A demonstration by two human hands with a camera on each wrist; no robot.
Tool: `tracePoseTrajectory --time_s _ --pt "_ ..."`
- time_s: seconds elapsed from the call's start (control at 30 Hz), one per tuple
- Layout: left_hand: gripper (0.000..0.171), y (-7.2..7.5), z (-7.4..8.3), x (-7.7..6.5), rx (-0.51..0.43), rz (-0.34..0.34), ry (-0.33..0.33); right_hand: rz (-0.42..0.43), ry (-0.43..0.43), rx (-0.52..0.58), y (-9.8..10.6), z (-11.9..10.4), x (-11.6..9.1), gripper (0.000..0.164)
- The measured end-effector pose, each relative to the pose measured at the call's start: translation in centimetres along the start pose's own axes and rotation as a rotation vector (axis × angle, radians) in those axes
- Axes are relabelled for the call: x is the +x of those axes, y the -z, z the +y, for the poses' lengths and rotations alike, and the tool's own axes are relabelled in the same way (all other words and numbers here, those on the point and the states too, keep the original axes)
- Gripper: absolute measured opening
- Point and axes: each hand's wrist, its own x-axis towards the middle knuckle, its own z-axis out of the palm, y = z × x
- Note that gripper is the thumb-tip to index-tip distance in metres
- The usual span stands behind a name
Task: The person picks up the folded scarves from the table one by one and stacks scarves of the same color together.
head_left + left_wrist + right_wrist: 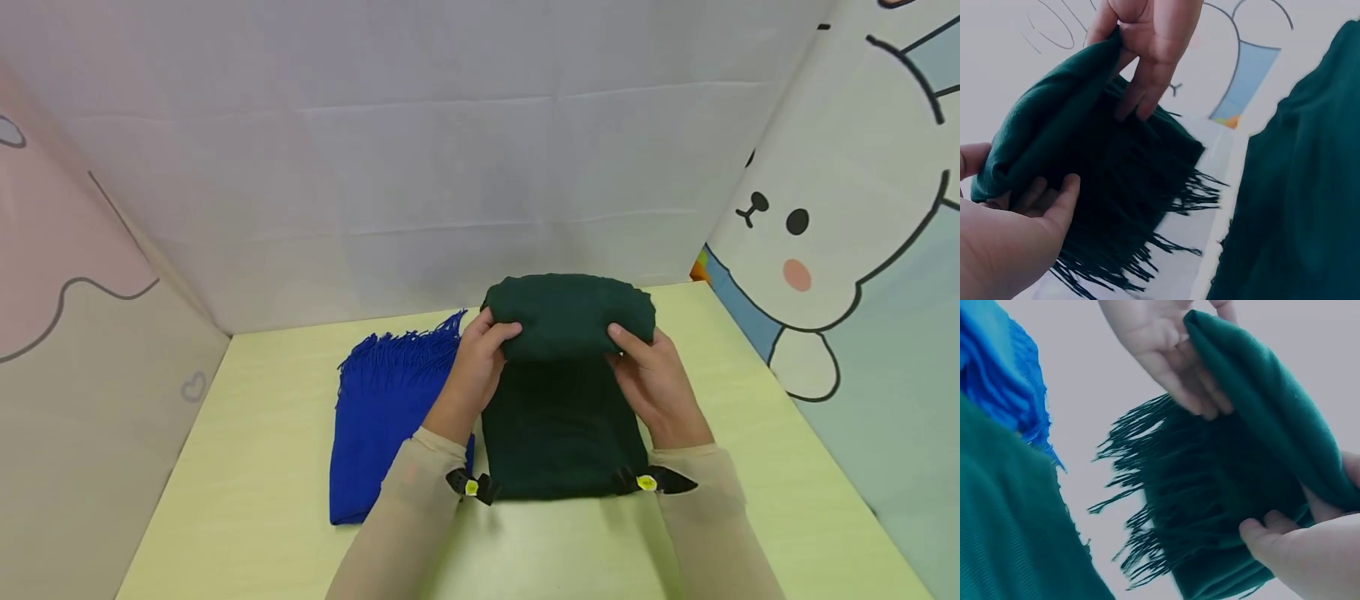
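Note:
A dark green fringed scarf (570, 433) lies partly on the table in the head view, its far part lifted and folded over. My left hand (480, 358) grips the left end of the raised fold, thumb on the near face. At the other end, my right hand (654, 379) pinches the same fold, its thumb also in front. In the left wrist view, fringe (1191, 190) hangs from the underside of the lifted scarf. The right wrist view shows fingers (1279, 528) of my right hand behind the fold.
To the left of the green scarf, a blue fringed scarf (375, 442) lies folded flat, partly behind my left forearm. Both scarves are on a pale yellow table (255, 467). A white wall (420, 167) stands behind, and a printed cartoon panel (862, 250) rises on the right.

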Motion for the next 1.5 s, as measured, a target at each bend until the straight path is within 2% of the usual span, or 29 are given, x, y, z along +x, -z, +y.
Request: tracePoseTrajectory --time_s 0.07,0.13,0.3,0.4,0.6,0.8,0.9,1.0,1.1,1.2,1.27,1.4,1.5 --pt "0.051 0.4 -0.5 0.1 -0.020 0.008 0.005 -0.005 0.005 0.018 0.3 0.7 0.2 0.057" --pt "0.052 0.9 -1.5 -0.3 -0.041 0.027 0.038 0.002 -0.034 0.025 0.7 1.7 -0.1 0.059" --pt "0.056 2.2 -4.8 -3.0 -0.124 0.077 0.172 0.037 -0.195 0.032 2.0 4.5 -2.5 0.063" --pt "0.058 2.3 -6.1 -4.7 -0.175 0.099 0.220 0.051 -0.252 0.022 2.5 5.6 -4.1 0.066" --pt "0.059 1.8 -6.9 -7.6 -0.267 0.114 0.275 0.057 -0.291 -0.013 2.9 6.5 -6.3 0.068" --pt "0.061 0.8 -7.3 -9.7 -0.303 0.081 0.328 0.101 -0.293 -0.036 3.4 6.3 -7.7 0.061" --pt "0.059 0.4 -7.6 -10.7 -0.264 0.074 0.357 0.129 -0.298 -0.067 3.6 6.1 -8.5 0.062" --pt "0.058 0.1 -7.7 -11.4 -0.202 0.077 0.372 0.120 -0.277 -0.117 3.9 6.0 -9.2 0.067" --pt "0.067 0.0 -7.8 -11.6 -0.153 0.112 0.373 0.119 -0.241 -0.194 4.1 6.1 -9.7 0.074" --pt "0.075 0.1 -7.8 -11.9 -0.090 0.156 0.354 0.131 -0.220 -0.313 4.2 6.4 -10.1 0.069" --pt "0.070 0.1 -7.8 -12.1 -0.042 0.165 0.345 0.136 -0.233 -0.393 4.2 6.5 -10.4 0.059" --pt "0.037 0.3 -7.8 -12.6 0.082 0.136 0.369 0.120 -0.288 -0.531 4.2 6.3 -10.7 0.043" --pt "0.030 0.4 -7.5 -12.9 0.168 0.130 0.397 0.126 -0.321 -0.588 4.2 6.0 -10.9 0.040"
